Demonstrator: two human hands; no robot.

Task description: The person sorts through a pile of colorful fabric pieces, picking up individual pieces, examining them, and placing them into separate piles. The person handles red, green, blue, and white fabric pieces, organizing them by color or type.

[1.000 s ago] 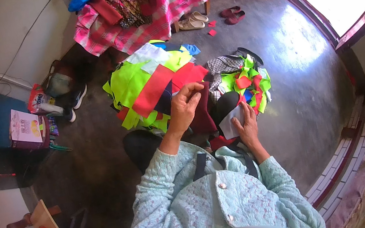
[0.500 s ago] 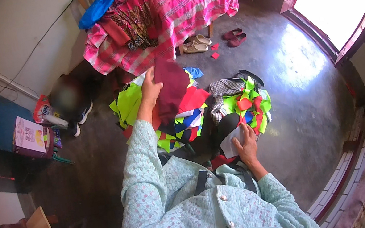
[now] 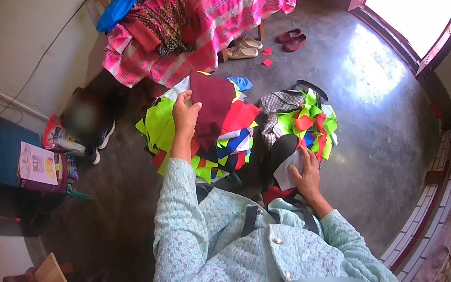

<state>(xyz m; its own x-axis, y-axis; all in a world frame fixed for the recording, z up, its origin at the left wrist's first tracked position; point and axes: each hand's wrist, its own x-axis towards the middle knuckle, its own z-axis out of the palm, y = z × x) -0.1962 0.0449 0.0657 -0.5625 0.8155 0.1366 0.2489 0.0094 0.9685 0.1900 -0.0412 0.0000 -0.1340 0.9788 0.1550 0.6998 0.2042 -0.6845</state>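
dark grey smooth floor [image 3: 378, 134]: large multicoloured cut-cloth heap [image 3: 161, 123]; smaller multicoloured scrap heap [image 3: 317, 122] beside it. flat maroon cloth piece [image 3: 211, 103]: atop large heap, apparently laid; left hand [image 3: 185, 116] at its left edge, grip or release cannot be told. pale grey cloth piece [image 3: 285, 174]: off both heaps, seemingly not yet stacked; right hand [image 3: 308, 176] over it, fingers outstretched.

Left hand [image 3: 185, 115] at the edge of a maroon cloth [image 3: 212, 103] — right hand [image 3: 306, 175] on a pale scrap [image 3: 284, 174]
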